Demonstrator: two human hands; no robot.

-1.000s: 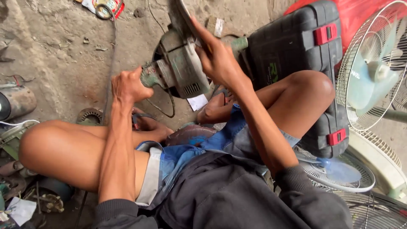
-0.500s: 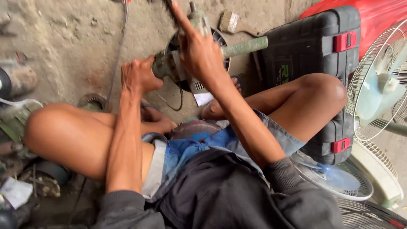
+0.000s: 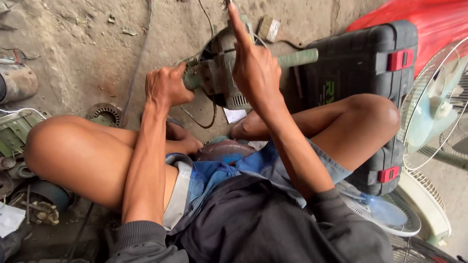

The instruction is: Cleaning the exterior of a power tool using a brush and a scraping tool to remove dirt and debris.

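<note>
While both hands (image 3: 209, 80) grip the grinder (image 3: 222, 80), the toolcase (image 3: 363, 92) crowds close.

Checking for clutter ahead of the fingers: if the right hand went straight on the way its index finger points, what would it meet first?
The right hand points toward the frame's top; only bare floor shows ahead, though depth is unclear.
</note>
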